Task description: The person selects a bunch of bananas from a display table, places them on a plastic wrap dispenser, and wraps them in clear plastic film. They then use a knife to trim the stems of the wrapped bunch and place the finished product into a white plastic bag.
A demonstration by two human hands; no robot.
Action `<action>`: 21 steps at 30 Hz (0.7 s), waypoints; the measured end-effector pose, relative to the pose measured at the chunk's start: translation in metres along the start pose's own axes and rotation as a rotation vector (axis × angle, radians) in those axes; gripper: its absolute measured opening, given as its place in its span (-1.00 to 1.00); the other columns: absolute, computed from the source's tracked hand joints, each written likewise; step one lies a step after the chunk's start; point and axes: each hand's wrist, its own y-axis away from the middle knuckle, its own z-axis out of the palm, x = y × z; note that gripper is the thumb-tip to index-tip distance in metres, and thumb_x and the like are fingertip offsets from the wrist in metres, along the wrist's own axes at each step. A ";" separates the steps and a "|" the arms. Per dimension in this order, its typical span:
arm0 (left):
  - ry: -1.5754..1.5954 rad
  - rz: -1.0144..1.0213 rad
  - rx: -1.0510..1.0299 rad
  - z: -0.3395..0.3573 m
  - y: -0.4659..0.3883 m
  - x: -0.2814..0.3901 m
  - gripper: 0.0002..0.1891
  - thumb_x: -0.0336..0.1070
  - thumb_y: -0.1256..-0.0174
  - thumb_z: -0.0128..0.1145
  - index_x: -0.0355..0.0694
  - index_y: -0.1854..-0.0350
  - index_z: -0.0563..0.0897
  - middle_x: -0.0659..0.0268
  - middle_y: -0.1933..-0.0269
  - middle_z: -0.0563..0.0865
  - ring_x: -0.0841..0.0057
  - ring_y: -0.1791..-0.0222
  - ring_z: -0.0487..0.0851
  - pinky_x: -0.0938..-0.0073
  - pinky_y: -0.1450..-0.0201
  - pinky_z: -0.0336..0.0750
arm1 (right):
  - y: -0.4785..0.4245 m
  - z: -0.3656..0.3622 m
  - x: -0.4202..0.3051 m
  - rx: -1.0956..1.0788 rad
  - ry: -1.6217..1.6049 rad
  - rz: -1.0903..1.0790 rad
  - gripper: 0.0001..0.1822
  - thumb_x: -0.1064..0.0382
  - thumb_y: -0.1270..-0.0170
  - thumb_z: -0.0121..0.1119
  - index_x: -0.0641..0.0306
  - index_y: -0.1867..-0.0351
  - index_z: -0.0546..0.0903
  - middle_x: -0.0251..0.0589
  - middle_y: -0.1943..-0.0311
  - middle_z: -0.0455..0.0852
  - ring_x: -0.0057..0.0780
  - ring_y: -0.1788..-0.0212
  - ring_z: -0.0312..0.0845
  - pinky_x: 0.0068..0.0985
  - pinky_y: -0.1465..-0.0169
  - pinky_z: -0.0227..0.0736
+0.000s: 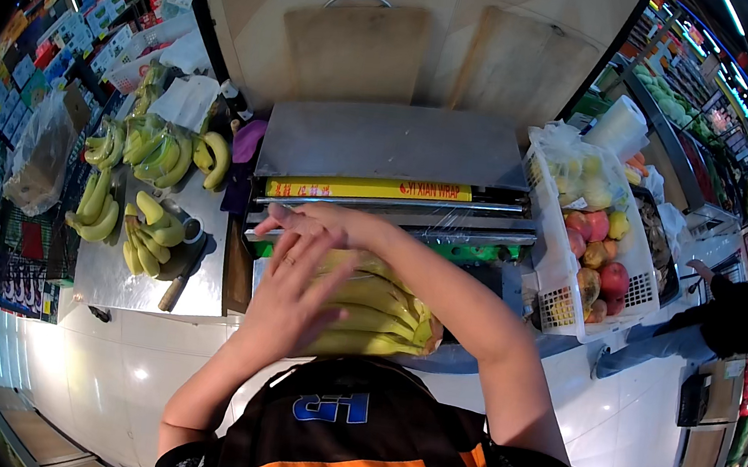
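Note:
A bunch of bananas (pixel 371 314) lies close in front of my body, at the near side of the metal wrapping machine (pixel 391 148); its top looks shiny, like film. My left hand (pixel 298 284) is over the left part of the bunch, fingers spread and slightly blurred. Reaching across from the right, my right hand (pixel 319 221) is at the machine's front left, partly behind the left fingers. Whether it pinches anything is hidden. A yellow box of wrap (pixel 369 189) sits in the machine behind both hands.
On the steel table (pixel 191 295) at left are bagged bananas (pixel 159 147), loose bananas (pixel 153 234) and a knife (pixel 180 283). A white basket of fruit (pixel 560 312) stands at right, beside a plastic bag roll (pixel 618 127). Another person (pixel 721 318) is at far right.

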 end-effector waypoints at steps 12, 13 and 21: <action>-0.069 -0.234 -0.133 0.029 0.025 -0.029 -0.31 0.15 -0.10 0.24 0.09 -0.33 0.43 0.07 -0.45 0.20 -0.01 -0.44 0.13 -0.22 -0.26 0.08 | 0.151 0.043 0.043 0.787 0.496 0.041 -0.47 0.26 -0.25 0.23 0.26 -0.26 0.42 -0.11 -0.19 0.53 -0.31 -0.20 0.47 -0.44 -0.23 0.36; -0.058 -0.242 -0.120 0.026 0.025 -0.022 -0.30 0.13 -0.10 0.26 0.09 -0.33 0.42 0.07 -0.44 0.21 -0.01 -0.44 0.13 -0.22 -0.26 0.07 | 0.153 0.048 0.046 0.783 0.486 -0.048 -0.41 0.27 -0.21 0.26 0.25 -0.29 0.39 -0.11 -0.25 0.46 -0.31 -0.26 0.41 -0.44 -0.25 0.34; -0.002 -0.333 -0.104 -0.035 0.039 0.001 -0.30 -0.27 0.01 0.39 -0.04 -0.29 0.47 0.25 -0.19 0.53 0.34 0.01 0.54 0.00 -0.15 0.17 | 0.174 0.087 0.046 0.775 0.459 -0.293 -0.21 0.13 0.12 0.52 0.23 -0.23 0.47 -0.14 -0.27 0.44 -0.19 -0.29 0.39 -0.35 -0.27 0.36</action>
